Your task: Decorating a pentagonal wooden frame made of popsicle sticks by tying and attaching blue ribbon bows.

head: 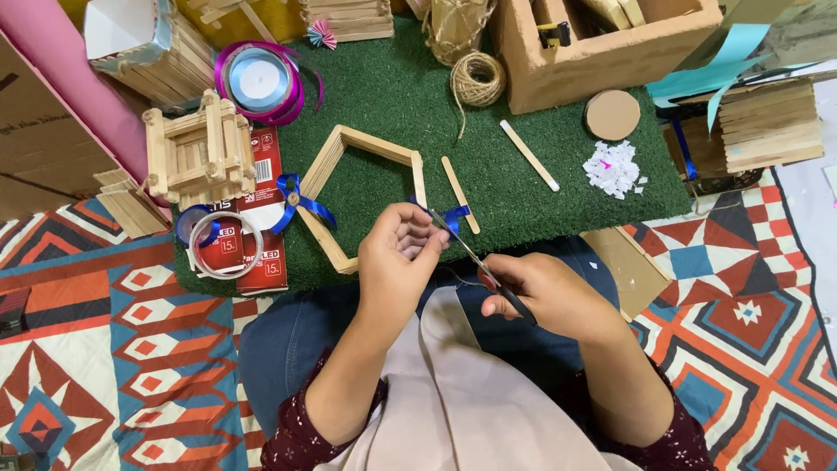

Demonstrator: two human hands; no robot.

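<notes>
- green mat (540,187) on patterned rug, wooden stick frame (349,187) lying on it
- left hand (397,262) curled, pinching blue ribbon bow (453,216) over frame's right edge
- right hand (545,292) closed on scissors (475,257), blades at bow, probably touching ribbon
- loose stick (459,194) just beyond bow

Twine ball (478,79) behind stick frame (349,187), on mat (392,96).

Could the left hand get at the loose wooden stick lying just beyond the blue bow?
Probably yes: the left hand is pinching the blue bow, and the stick lies uncovered just past it on the green mat.
</notes>
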